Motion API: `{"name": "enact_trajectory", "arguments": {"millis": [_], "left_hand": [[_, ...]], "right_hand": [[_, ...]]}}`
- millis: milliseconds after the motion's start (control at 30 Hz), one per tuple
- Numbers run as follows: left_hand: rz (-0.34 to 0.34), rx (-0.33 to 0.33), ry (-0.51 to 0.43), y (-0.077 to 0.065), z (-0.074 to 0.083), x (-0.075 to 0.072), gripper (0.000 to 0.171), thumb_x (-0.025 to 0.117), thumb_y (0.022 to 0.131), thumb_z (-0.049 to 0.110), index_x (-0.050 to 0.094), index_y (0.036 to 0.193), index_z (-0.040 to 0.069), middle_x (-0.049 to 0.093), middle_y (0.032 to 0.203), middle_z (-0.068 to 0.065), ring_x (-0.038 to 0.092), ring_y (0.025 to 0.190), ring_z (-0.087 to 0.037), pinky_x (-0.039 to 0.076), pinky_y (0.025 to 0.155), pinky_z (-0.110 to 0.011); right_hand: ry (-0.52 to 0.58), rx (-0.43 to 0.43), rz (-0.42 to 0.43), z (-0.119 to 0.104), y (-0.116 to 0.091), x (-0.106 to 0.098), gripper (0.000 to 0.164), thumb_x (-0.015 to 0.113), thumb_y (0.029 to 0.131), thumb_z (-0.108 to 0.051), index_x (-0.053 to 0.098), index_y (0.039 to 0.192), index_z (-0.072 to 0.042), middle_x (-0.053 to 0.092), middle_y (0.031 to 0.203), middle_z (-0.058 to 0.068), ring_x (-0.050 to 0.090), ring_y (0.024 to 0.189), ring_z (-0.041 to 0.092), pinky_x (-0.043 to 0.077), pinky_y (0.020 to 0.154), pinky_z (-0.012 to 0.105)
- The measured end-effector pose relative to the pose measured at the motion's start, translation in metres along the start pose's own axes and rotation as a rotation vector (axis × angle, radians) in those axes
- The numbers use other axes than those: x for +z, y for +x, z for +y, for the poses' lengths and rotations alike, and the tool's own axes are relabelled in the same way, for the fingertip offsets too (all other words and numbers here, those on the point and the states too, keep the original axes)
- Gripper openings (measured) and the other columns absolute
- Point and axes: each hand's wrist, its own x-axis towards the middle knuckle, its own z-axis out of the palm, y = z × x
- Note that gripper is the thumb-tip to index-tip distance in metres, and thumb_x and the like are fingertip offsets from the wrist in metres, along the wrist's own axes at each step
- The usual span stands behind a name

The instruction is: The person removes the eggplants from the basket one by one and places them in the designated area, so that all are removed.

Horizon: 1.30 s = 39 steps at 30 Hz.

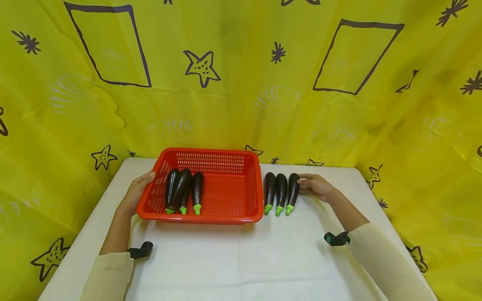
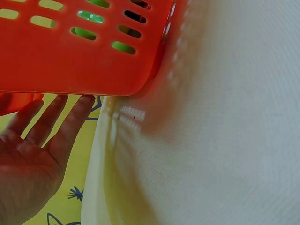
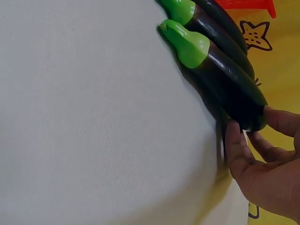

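A red plastic basket (image 1: 226,218) with slotted walls holds several dark eggplants (image 1: 197,188) with green stem ends, grouped toward its left side. My left hand (image 1: 137,191) grips the basket's left rim, thumb over the top; in the left wrist view its fingers (image 2: 70,126) reach up under the rim. Three more eggplants lie in a row just right of the basket, green ends toward me. At the rightmost eggplant (image 1: 293,193), my right hand (image 1: 317,187) pinches the rounded far end between thumb and fingers. The middle eggplant (image 1: 280,192) lies close beside it.
A white cloth-covered table (image 1: 241,259) lies under everything. Yellow patterned curtain (image 1: 241,104) rises right behind the table's far edge and along both sides. Dark wrist cameras (image 1: 141,250) are strapped to both forearms.
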Motion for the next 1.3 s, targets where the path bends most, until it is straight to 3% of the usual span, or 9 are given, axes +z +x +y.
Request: {"name": "enact_trajectory", "arguments": {"millis": [433,633,800,1067,1200,1300], "left_hand": [[-0.002,-0.014,0.008,0.000,0.001,0.000,0.074,0.040,0.113,0.049,0.019,0.167,0.003,0.045,0.153,-0.026,0.067,0.107,-0.006,0.060,0.087,-0.030],[-0.007,-0.010,0.007,0.000,0.001,0.000,0.074,0.040,0.113,0.049,0.018,0.167,0.003,0.042,0.156,-0.029,0.067,0.109,-0.006,0.060,0.088,-0.030],[0.001,-0.013,0.005,-0.001,0.002,0.000,0.076,0.041,0.113,0.050,0.018,0.167,0.002,0.051,0.148,-0.023,0.068,0.105,-0.006,0.061,0.087,-0.030],[0.002,-0.013,-0.007,-0.001,0.001,0.000,0.076,0.042,0.113,0.049,0.018,0.167,0.001,0.058,0.138,-0.011,0.068,0.104,-0.006,0.061,0.086,-0.030],[0.003,-0.009,-0.008,-0.001,0.000,0.000,0.076,0.042,0.113,0.049,0.018,0.167,0.001,0.058,0.139,-0.012,0.068,0.104,-0.006,0.061,0.086,-0.030],[0.002,-0.001,-0.004,0.000,0.000,0.000,0.075,0.042,0.113,0.048,0.018,0.166,0.001,0.055,0.142,-0.016,0.068,0.104,-0.006,0.061,0.085,-0.030]], "right_hand": [[-0.084,0.011,0.055,-0.003,0.002,0.008,0.055,0.052,0.107,0.003,0.027,0.152,0.023,0.066,0.115,0.009,0.067,0.092,0.009,0.059,0.091,0.030],[-0.127,0.005,0.069,-0.005,0.001,0.009,0.055,0.053,0.107,0.002,0.029,0.152,0.022,0.064,0.124,0.018,0.067,0.092,0.009,0.059,0.093,0.032],[-0.141,0.006,0.073,-0.008,0.000,0.008,0.055,0.052,0.108,0.001,0.029,0.152,0.022,0.061,0.130,0.022,0.067,0.094,0.009,0.058,0.095,0.032],[-0.159,0.009,0.098,-0.011,-0.003,0.005,0.053,0.052,0.109,-0.001,0.031,0.153,0.019,0.067,0.119,0.011,0.067,0.094,0.008,0.058,0.096,0.032],[-0.177,-0.010,0.104,-0.015,-0.004,0.005,0.053,0.052,0.109,-0.001,0.031,0.153,0.019,0.063,0.129,0.023,0.067,0.099,0.010,0.055,0.101,0.037],[-0.198,-0.026,0.106,-0.019,-0.005,0.005,0.055,0.052,0.110,-0.004,0.030,0.154,0.019,0.049,0.145,0.035,0.065,0.109,0.016,0.051,0.107,0.042]]}}
